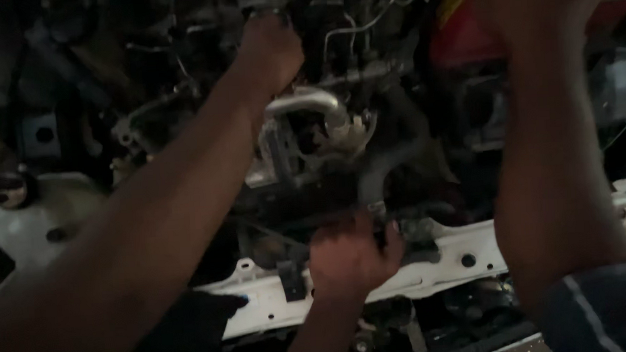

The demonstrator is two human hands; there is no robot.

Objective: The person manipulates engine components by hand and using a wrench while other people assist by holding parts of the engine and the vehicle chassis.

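Work deep in the engine bay is judged to be in hand. At upper centre the left hand, arm outstretched, is closed round a dark fitting above the curved metal pipe. The right hand is raised at upper right, and its fingers cannot be told. A co-worker's hand is clenched beside the white crossmember. A firm, steady grip is called for next.

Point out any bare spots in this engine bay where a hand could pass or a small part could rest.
Bare metal shows on the white crossmember right of the middle hand, and on the pale panel at far left. The centre around the silver pipe, below the left hand, is packed with hoses.
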